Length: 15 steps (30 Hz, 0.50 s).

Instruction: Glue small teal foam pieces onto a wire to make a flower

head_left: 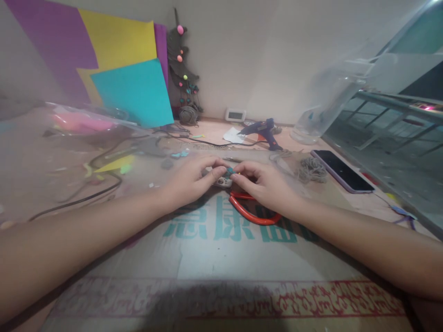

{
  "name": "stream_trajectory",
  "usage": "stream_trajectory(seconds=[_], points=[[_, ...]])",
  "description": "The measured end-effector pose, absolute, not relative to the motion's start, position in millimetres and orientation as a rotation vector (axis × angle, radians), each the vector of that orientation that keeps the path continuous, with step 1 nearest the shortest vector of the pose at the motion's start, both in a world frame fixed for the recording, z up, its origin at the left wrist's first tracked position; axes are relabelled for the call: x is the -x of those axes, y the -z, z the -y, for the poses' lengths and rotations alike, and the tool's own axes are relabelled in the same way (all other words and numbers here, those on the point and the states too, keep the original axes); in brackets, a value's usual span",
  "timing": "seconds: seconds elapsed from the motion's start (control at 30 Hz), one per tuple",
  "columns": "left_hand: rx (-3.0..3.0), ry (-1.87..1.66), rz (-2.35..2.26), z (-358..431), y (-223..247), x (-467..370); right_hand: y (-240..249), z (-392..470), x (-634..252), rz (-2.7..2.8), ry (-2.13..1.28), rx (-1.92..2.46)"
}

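My left hand [204, 179] and my right hand [255, 180] meet above the middle of the cardboard, thumbs and forefingers pinched close together. Between the fingertips is a small teal piece [229, 172], partly covered, its exact kind too small to make out. Just beneath the left thumb shows a pale, metallic-looking part with dark spots [224, 181]. A tool with curved red handles [254, 217], looking like scissors, lies under my right hand, which hides part of it. Beyond the fingers rests a thin pen-like tool [232, 159].
A dark blue glue gun [259, 131] with its cord stands behind the hands. To the right are a bundle of grey yarn [311, 169], a phone [342, 171] and a clear plastic container [311, 122]. Coloured sheets [133, 94] lean at the back left; printed cardboard [221, 263] covers the front.
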State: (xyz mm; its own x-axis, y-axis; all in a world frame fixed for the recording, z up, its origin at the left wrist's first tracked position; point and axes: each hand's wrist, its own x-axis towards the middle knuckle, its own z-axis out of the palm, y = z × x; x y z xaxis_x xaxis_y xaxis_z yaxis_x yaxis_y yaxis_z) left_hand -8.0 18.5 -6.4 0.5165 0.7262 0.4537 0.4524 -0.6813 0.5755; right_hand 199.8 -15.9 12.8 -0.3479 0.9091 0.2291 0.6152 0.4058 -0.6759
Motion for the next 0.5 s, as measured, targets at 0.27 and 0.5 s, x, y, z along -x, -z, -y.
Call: stream_trajectory(seconds=[0.27, 0.5], points=[[-2.074, -1.083, -1.077, -16.0, 1.5, 5.5, -13.9, 16.9, -198.5, 2.057, -0.693, 1.283], [-2.034, -1.023, -1.176, -16.1, -3.1, 3.4, -13.4, 16.6, -198.5, 2.01, -0.746, 1.273]])
